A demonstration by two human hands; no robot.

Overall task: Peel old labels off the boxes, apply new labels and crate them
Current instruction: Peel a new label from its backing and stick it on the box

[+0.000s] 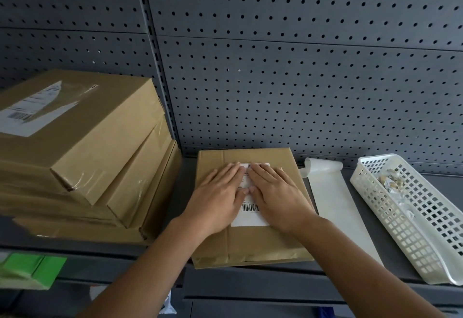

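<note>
Cardboard box (250, 242), stiff and seemingly light, is pressed at centre by flat left hand (218, 195) and right hand (278, 195), smoothing the label (250, 215); best gripped by side edges.

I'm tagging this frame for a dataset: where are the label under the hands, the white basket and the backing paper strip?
label (250, 220), head view, white margin below the lower barcode.
white basket (390, 227), head view, perforated left wall.
backing paper strip (335, 207), head view, flat middle stretch.
</note>
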